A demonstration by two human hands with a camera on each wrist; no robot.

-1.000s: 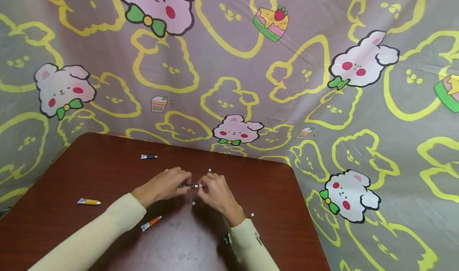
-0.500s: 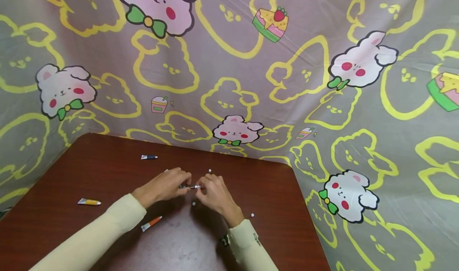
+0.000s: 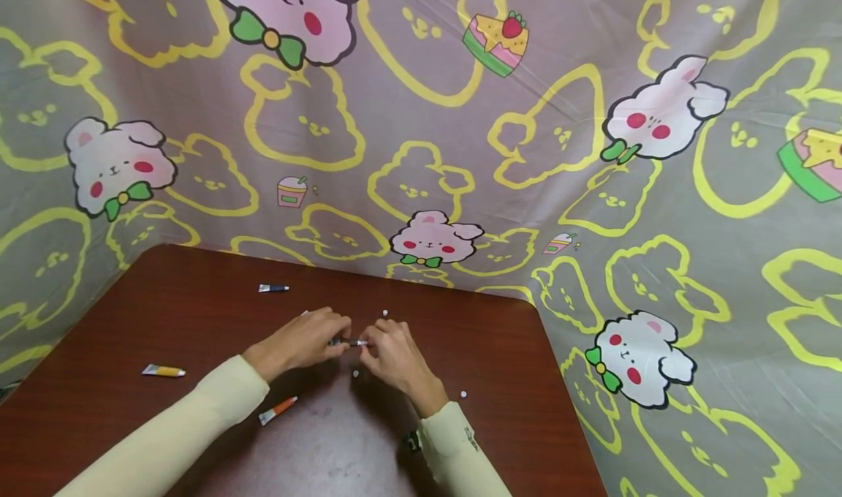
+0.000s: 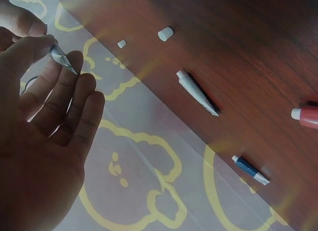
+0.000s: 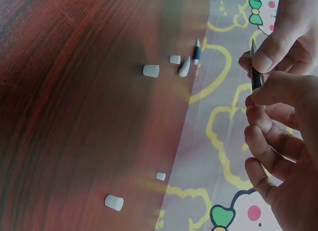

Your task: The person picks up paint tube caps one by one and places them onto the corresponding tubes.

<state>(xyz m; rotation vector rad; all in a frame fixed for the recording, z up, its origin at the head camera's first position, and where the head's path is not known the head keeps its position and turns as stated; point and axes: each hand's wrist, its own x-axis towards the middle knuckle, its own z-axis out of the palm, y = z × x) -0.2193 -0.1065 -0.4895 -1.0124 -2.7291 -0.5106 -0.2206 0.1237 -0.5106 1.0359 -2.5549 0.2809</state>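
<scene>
My left hand [image 3: 309, 338] pinches the silver foil end of a small dark paint tube [image 5: 257, 80] between thumb and fingers. At the tube's other end, my right hand [image 3: 397, 357] pinches the white tip with thumb and forefinger, covering most of it. The tube lies roughly level between the two hands, above the table. In the left wrist view the foil end [image 4: 62, 59] shows at the left fingers. A white cap [image 3: 356, 373] lies on the table just below the hands, another cap [image 3: 384, 313] beyond them.
On the brown table [image 3: 342, 438] lie a blue tube [image 3: 273, 288], a yellow tube [image 3: 164, 370] and an orange tube [image 3: 278, 410]. A white tube [image 4: 196, 93] and red tube [image 4: 305, 115] show in the left wrist view. A further cap [image 3: 463, 395] is at right. Patterned cloth [image 3: 447, 153] hangs behind.
My right hand has shifted slightly left, bringing its fingertips closer to the left ones along the tube. Over the last half second both hands stay almost still. The things on the table have not moved.
</scene>
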